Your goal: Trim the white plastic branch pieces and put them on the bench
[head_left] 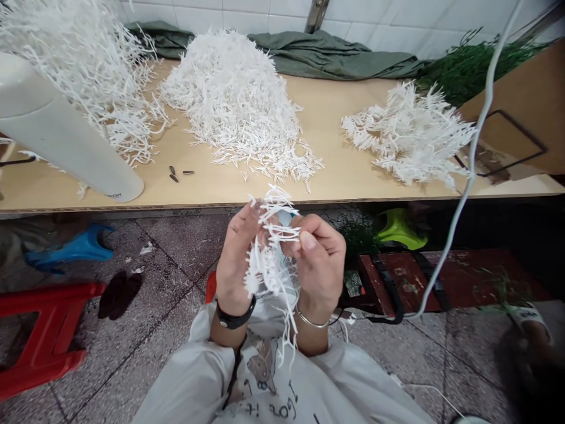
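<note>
Between my hands, just in front of the table edge, is a bunch of white branched plastic pieces (265, 268), with a strand hanging down over my lap. My left hand (241, 253), with a black wristband, is wrapped round the bunch's left side. My right hand (322, 256), with a silver bangle, pinches the tips of some white prongs between thumb and index finger. On the table (331, 118) lie a large heap of small white pieces (242, 94), a taller tangled heap (97, 76) at the left and a looser cluster (410, 135) at the right.
A white bottle (66, 129) stands at the table's left, near a few dark seeds (173, 174). A white cable (474, 147) hangs across the right side. Below are a red stool (48, 300), a blue stool (75, 250) and a dark red bench (463, 277).
</note>
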{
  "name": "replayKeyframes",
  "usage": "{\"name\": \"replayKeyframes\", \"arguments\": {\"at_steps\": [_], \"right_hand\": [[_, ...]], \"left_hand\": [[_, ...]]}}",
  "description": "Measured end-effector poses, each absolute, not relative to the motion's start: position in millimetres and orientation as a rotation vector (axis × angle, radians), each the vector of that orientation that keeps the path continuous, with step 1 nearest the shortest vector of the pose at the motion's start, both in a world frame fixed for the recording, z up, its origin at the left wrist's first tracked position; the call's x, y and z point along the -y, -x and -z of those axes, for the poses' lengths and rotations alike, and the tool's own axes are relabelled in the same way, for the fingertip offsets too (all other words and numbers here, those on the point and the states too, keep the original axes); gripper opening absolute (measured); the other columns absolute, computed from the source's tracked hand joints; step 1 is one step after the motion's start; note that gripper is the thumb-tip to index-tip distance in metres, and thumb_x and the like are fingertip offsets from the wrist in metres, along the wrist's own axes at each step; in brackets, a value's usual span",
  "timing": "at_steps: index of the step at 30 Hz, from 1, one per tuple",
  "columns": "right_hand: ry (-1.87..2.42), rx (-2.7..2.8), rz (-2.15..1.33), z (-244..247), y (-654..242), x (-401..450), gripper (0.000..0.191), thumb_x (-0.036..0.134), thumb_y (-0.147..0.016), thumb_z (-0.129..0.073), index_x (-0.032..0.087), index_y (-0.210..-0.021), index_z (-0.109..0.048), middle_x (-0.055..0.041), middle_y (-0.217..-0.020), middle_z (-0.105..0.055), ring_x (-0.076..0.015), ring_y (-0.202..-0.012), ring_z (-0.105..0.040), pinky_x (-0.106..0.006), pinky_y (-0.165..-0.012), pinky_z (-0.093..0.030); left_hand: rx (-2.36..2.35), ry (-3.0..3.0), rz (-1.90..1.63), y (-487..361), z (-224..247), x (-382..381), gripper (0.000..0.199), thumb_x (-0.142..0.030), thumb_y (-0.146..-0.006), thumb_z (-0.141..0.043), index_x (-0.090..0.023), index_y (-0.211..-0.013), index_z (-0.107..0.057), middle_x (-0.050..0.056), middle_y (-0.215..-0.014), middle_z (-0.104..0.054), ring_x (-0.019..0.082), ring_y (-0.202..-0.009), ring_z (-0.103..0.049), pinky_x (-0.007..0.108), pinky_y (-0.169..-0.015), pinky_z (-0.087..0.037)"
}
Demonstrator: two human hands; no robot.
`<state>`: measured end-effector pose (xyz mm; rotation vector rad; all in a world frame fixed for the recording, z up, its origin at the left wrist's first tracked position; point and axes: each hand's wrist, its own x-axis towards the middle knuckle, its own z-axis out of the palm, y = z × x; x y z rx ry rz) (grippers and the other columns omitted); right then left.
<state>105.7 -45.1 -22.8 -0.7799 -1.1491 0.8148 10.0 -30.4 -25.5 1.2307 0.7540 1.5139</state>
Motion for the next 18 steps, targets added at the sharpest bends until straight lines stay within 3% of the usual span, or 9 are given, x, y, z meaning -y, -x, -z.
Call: {"name": "replayKeyframes", "arguments": {"at_steps": [4, 10, 18], "right_hand": [[0.800, 1.166, -0.531, 22, -96, 44, 0.019, 0.034, -0.090, -0.048, 0.021, -0.076, -0.050, 0.0027, -0.060, -0.044, -0.0104, -0.055, -0.046, -0.024, -0.049, -0.038], [0.776, 1.060, -0.081, 20, -90, 41, 0.016, 0.039, -0.085, -0.056, 0.024, -0.081, -0.056, 0.0022, -0.061, -0.042, -0.0123, -0.057, -0.045, -0.028, -0.051, -0.038], [1.016, 1.265, -0.175, 18, -100, 46, 0.012, 0.022, -0.078, -0.065, 0.022, -0.089, -0.063, 0.0008, -0.077, -0.054, -0.0101, -0.064, -0.044, -0.026, -0.054, -0.037]], "left_hand": [[-0.752, -1.048, -1.528, -17, 9, 27, 0.033, -0.049, -0.085, -0.056, -0.022, -0.069, -0.046, -0.005, -0.054, -0.038, 0.008, -0.044, -0.040, 0.025, -0.045, -0.040], [-0.873, -1.021, -1.614, -21, 5, 27, 0.032, -0.047, -0.079, -0.064, -0.020, -0.065, -0.052, -0.006, -0.051, -0.045, 0.006, -0.041, -0.043, 0.022, -0.042, -0.038], [-0.967, -1.109, -1.719, -22, 8, 21, 0.022, -0.037, -0.080, -0.067, -0.020, -0.067, -0.060, -0.006, -0.053, -0.054, 0.006, -0.047, -0.049, 0.020, -0.047, -0.041]]}}
